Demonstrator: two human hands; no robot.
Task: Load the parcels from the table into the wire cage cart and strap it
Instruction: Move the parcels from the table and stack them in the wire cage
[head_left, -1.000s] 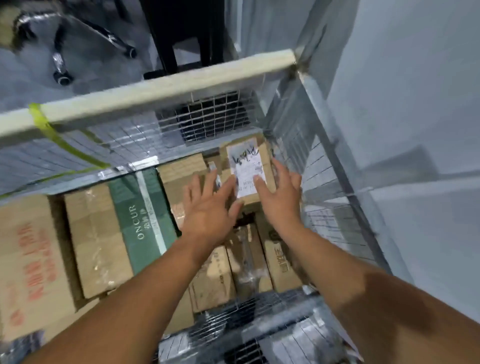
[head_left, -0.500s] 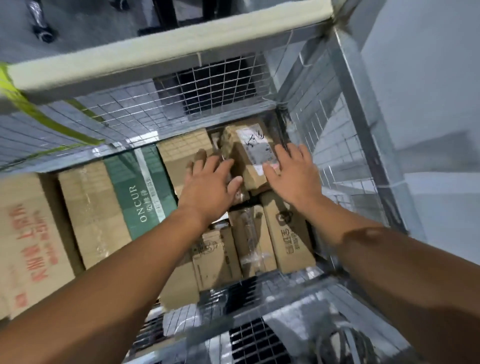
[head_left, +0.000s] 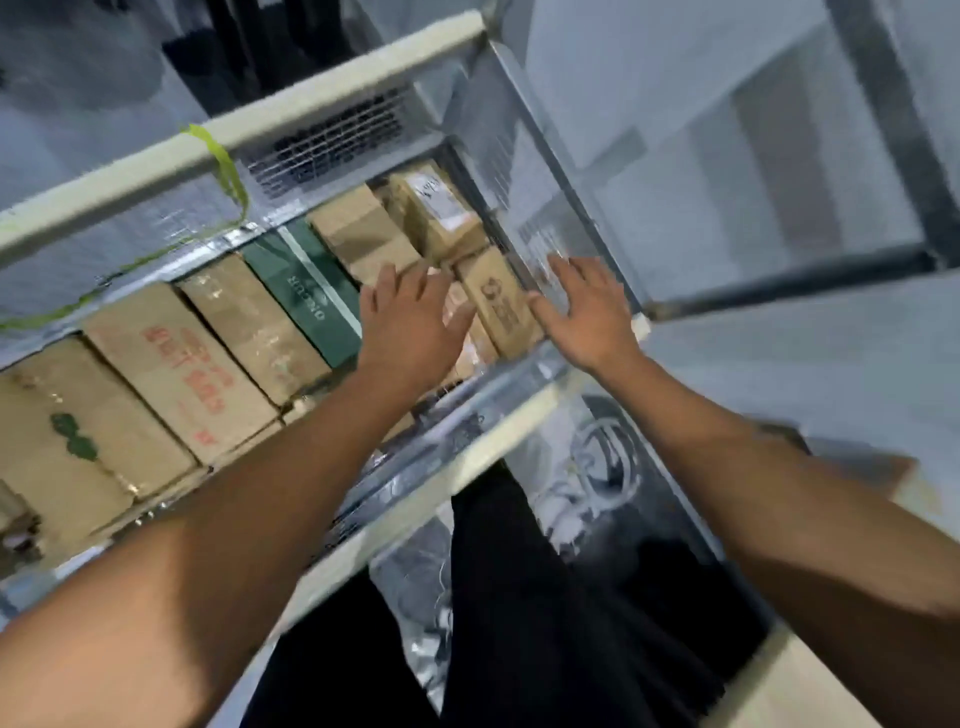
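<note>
1. Both arms reach out over the near rail of the wire cage cart (head_left: 332, 78), and the whole view is a little smeared with motion.
2. The left hand (head_left: 410, 322) hangs above the parcels, palm down, fingers spread and holding nothing.
3. The right hand (head_left: 584, 312) is spread flat too, empty, sitting at the right end of the cart just beside the mesh wall; whether it touches the wire, I cannot tell.
4. Between the two hands lies a small brown parcel with a dark round print (head_left: 498, 301), lying free of both hands.
5. In the far right corner sits the parcel with a white label (head_left: 441, 213), tucked against the mesh, well clear of the fingers.
6. Just left of it is a plain brown box (head_left: 358, 234), and next along a green box with white lettering (head_left: 306, 291).
7. Further left the row runs on: a taped brown box (head_left: 249, 322), then a carton with red print (head_left: 176, 369), then a big carton with a green mark (head_left: 67, 441) at the left edge.
8. The boxes are packed side by side, touching, filling the floor of the cart.
9. A yellow-green strap (head_left: 223, 166) loops over the far padded rail and trails down the mesh to the left.
10. Near the camera, dark trousers (head_left: 545, 597) show below the near rail.
</note>
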